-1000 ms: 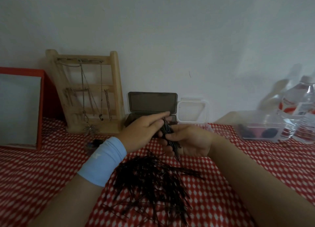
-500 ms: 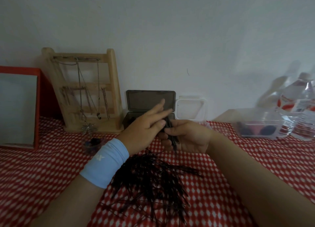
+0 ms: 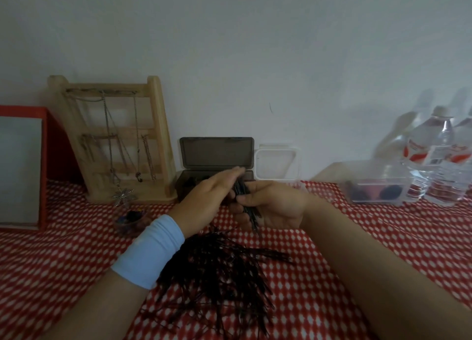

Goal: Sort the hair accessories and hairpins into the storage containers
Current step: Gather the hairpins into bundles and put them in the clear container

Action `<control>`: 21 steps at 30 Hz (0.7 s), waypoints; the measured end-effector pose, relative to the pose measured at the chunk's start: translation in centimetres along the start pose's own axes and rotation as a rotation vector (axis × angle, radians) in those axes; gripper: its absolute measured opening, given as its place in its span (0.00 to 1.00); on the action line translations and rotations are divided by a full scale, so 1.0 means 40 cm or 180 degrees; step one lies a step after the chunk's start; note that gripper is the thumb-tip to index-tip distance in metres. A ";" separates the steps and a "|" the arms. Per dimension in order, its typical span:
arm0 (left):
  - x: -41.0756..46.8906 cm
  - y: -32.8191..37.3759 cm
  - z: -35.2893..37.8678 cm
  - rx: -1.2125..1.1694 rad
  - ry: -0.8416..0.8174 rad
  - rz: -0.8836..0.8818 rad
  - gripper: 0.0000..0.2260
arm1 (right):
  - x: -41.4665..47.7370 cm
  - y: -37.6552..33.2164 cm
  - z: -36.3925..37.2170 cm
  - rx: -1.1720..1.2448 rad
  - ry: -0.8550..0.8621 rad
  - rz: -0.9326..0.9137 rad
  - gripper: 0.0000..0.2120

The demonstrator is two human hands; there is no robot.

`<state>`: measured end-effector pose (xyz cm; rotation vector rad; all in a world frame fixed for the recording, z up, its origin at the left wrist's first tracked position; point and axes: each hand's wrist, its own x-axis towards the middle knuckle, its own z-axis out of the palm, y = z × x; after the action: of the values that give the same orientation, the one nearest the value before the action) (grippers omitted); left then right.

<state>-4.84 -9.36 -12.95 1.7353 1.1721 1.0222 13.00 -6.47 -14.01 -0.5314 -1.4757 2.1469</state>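
1. The bundle of hairpins (image 3: 249, 208) is held above the surface (image 3: 383, 237) by the curled fingers of the right hand (image 3: 277, 208); the left hand (image 3: 207, 196) presses straight fingers on its top.
2. If that grip loosens, I think pins can slip down into the loose pile (image 3: 219, 270).
3. Behind: one open dark case (image 3: 217, 155), one white container (image 3: 277, 164), one clear box (image 3: 378, 191); pins too many to count.

Plain white wall (image 3: 255, 45) behind a red-and-white checked tablecloth (image 3: 51, 263), dim light.

A pale blue fabric wristband (image 3: 149, 251) sits just behind the left grip (image 3: 204, 196); the right forearm (image 3: 383, 275) is uncovered
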 end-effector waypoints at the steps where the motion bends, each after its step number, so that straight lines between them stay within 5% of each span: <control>1: 0.001 0.004 0.010 -0.0682 0.0158 -0.0218 0.21 | 0.002 -0.003 0.000 0.0039 0.0020 -0.0107 0.06; 4: 0.011 0.006 0.035 -0.2675 0.0198 -0.0770 0.30 | 0.002 -0.028 -0.001 0.0309 0.0210 -0.0756 0.05; 8: -0.005 0.017 0.061 -0.3796 -0.0324 -0.1673 0.35 | 0.008 -0.050 0.000 0.0364 0.0775 -0.1710 0.06; 11: -0.015 0.039 0.064 -0.4541 -0.0341 -0.1484 0.33 | 0.021 -0.043 0.002 0.0058 0.1162 -0.1965 0.05; 15: -0.013 0.046 0.045 -0.4925 -0.0223 -0.1235 0.30 | 0.037 -0.009 0.002 -0.0547 0.1453 -0.1802 0.08; 21: -0.013 0.044 0.046 -0.4528 -0.0148 -0.1522 0.31 | 0.041 -0.006 0.010 -0.0670 0.1666 -0.1827 0.09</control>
<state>-2.72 -10.61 -12.10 0.3257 0.4622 1.0471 11.47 -5.73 -13.73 -0.5955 -1.3446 1.2986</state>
